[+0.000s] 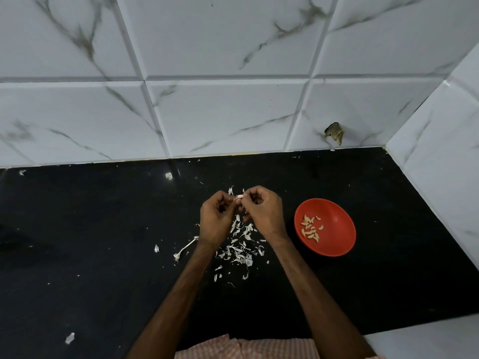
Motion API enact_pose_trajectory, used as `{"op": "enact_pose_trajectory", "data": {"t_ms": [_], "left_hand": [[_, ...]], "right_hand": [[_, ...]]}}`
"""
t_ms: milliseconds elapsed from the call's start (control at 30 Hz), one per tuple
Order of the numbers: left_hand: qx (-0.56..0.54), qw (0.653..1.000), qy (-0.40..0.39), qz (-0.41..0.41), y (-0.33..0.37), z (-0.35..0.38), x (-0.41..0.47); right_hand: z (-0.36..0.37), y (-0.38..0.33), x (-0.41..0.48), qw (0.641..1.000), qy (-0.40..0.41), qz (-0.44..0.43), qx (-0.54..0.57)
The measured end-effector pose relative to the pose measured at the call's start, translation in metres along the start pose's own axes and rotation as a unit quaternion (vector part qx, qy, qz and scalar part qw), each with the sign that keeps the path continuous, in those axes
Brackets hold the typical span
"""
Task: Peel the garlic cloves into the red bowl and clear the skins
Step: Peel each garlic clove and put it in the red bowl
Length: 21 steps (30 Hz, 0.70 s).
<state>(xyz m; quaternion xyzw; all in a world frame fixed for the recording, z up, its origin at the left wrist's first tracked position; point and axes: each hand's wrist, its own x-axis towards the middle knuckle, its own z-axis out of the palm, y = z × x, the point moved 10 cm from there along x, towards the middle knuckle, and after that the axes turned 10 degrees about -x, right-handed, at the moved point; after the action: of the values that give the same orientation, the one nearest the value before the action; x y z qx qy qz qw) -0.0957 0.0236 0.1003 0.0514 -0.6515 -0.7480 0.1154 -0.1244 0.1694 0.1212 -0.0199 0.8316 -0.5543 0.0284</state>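
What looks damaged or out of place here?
One wall tile has a broken, jagged hole just above the black counter, behind the red bowl. Garlic skins litter the counter, which the peeling explains.

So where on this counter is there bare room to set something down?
The counter is mostly bare left of the left hand and behind the red bowl to the tiled wall. Crowded: garlic skins litter it below the right hand.

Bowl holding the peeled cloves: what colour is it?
The bowl is plain red, with no pattern; the head view shows it clearly.
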Motion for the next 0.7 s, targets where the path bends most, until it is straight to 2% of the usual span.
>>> {"op": "enact_pose_trajectory", "data": {"t_ms": [100,267,433,700], "left_hand": [[-0.026,0.999,0.005,-0.018,0.003,0.002,-0.001],[-0.134,0.987,0.022,-0.09,-0.004,0.006,-0.011],[-0.17,0.973,0.034,-0.153,-0.012,0.008,-0.015],[-0.233,0.951,0.064,-0.194,-0.013,0.006,-0.013]], "right_hand": [[0.0,0.0,0.001,1.0,0.005,0.006,0.011],[0.007,-0.002,0.004,0.998,-0.02,0.012,0.06],[0.012,-0.002,0.004,0.999,-0.03,0.009,0.039],[0.02,-0.003,-0.002,0.998,-0.052,-0.014,-0.026]]}}
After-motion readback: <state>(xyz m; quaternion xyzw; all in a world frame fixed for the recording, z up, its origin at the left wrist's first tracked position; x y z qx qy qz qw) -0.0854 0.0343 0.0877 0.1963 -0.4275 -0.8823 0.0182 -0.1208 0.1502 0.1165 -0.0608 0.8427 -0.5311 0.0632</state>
